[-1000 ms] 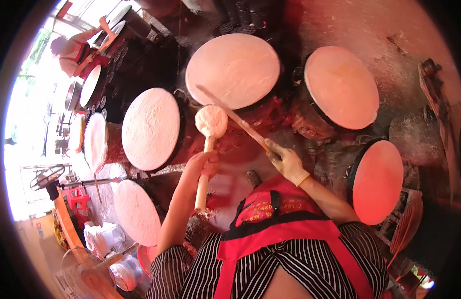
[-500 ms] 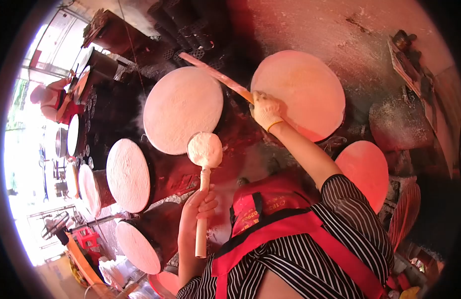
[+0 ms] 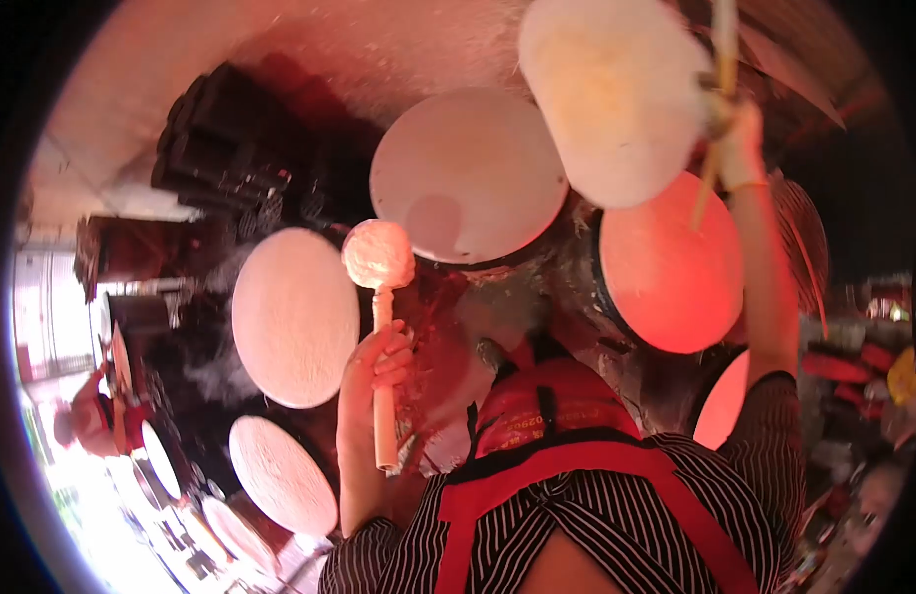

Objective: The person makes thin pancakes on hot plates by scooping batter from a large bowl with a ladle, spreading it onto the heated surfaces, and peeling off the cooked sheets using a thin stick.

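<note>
My left hand (image 3: 379,358), bare, is wrapped round the pale handle of a wooden-handled tool (image 3: 385,426). Its upright round head (image 3: 379,254) is coated with pale, lumpy batter or dough. At the upper right, my right hand (image 3: 742,148), in a light knitted glove, is closed on a long wooden stick (image 3: 725,45). A thin round flatbread (image 3: 616,104), yellowish in the middle, hangs in the air beside this hand; motion blur hides exactly how it is held. Below and left of it lies a bare round griddle (image 3: 468,163).
More griddles covered with pale batter stand around me: one on the left (image 3: 294,317), one lower left (image 3: 283,475) and one on the right (image 3: 673,267). Dark cylindrical blocks (image 3: 230,148) are stacked at the back. Another person (image 3: 99,411) stands at far left.
The flatbread has come off its griddle and into the air. My right hand has swung right and up with the stick. The view has turned; my left hand still grips the tool.
</note>
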A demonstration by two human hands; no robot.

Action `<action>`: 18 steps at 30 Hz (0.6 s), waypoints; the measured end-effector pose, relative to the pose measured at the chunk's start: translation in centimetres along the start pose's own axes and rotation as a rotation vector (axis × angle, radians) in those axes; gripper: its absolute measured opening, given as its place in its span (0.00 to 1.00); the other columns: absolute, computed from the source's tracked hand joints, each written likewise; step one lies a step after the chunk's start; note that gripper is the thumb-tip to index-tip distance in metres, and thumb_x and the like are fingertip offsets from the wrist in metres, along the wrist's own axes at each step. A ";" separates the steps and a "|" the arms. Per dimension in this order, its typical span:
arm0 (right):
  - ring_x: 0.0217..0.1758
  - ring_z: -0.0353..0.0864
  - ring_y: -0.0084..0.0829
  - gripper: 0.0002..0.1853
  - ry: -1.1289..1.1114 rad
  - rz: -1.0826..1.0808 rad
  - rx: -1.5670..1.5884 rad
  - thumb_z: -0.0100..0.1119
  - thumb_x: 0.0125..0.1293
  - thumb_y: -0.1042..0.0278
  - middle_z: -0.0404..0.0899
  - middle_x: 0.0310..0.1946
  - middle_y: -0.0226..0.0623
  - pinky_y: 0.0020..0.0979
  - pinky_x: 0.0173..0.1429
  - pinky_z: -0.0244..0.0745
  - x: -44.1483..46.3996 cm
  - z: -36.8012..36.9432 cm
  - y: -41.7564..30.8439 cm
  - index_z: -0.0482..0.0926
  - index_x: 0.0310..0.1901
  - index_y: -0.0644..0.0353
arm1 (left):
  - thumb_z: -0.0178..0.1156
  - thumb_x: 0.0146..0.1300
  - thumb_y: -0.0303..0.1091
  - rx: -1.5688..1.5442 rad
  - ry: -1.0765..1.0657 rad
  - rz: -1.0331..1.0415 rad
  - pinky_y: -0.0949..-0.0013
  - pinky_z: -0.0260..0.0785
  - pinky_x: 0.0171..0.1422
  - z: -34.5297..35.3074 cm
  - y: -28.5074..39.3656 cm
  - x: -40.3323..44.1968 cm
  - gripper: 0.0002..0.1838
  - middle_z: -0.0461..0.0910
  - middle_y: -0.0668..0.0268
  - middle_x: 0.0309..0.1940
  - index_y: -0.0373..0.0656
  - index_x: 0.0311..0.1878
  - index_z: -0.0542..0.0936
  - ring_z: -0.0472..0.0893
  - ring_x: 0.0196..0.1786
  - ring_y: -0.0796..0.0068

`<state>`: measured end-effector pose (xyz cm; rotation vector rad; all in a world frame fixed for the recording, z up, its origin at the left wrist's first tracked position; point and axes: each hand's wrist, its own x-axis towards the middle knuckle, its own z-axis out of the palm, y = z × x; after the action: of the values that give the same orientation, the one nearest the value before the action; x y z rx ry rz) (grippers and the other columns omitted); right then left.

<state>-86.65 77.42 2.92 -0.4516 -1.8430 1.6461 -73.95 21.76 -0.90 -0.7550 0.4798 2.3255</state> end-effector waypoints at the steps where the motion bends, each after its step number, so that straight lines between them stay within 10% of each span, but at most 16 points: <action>1: 0.20 0.66 0.17 0.12 0.103 -0.012 0.049 0.62 0.64 0.68 0.73 0.23 0.20 0.23 0.23 0.57 -0.8 -3.8 -4.2 0.83 0.48 0.59 | 0.50 0.75 0.28 -0.019 -0.029 -0.042 0.86 0.54 0.17 0.3 0.2 0.9 0.10 0.64 0.69 0.29 0.32 0.54 0.68 0.62 0.23 0.86; 9: 0.22 0.72 0.26 0.13 0.690 0.016 -0.078 0.67 0.64 0.59 0.72 0.23 0.26 0.29 0.25 0.66 -1.4 -47.3 -5.1 0.81 0.41 0.59 | 0.37 0.79 0.31 -0.114 -0.208 -0.180 0.75 0.61 0.26 6.1 -0.6 4.3 0.11 0.64 0.66 0.30 0.34 0.54 0.65 0.64 0.25 0.78; 12: 0.18 0.68 0.26 0.11 0.863 0.149 0.055 0.65 0.66 0.59 0.67 0.18 0.25 0.30 0.22 0.65 -2.8 -58.4 3.8 0.76 0.32 0.54 | 0.37 0.78 0.30 0.269 -0.235 0.115 0.75 0.61 0.26 6.1 -0.2 6.4 0.12 0.63 0.67 0.31 0.31 0.54 0.63 0.64 0.25 0.79; 16: 0.19 0.74 0.34 0.20 1.070 0.150 0.178 0.64 0.65 0.54 0.76 0.22 0.37 0.39 0.23 0.69 -4.7 -67.3 20.0 0.80 0.35 0.68 | 0.35 0.77 0.29 -0.039 -0.225 -0.060 0.79 0.60 0.27 15.7 -6.4 6.5 0.16 0.61 0.68 0.32 0.29 0.61 0.62 0.62 0.26 0.85; 18: 0.23 0.79 0.35 0.18 1.235 0.414 -0.077 0.62 0.65 0.58 0.80 0.25 0.40 0.39 0.25 0.72 -7.0 -66.5 25.0 0.81 0.36 0.71 | 0.42 0.78 0.33 0.730 -0.145 0.341 0.82 0.60 0.27 12.2 -2.4 9.0 0.20 0.63 0.72 0.27 0.29 0.66 0.63 0.63 0.25 0.87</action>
<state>-42.15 127.98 -20.92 -1.5328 -0.8772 1.0344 -82.80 33.77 2.55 -0.1563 1.3705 2.2193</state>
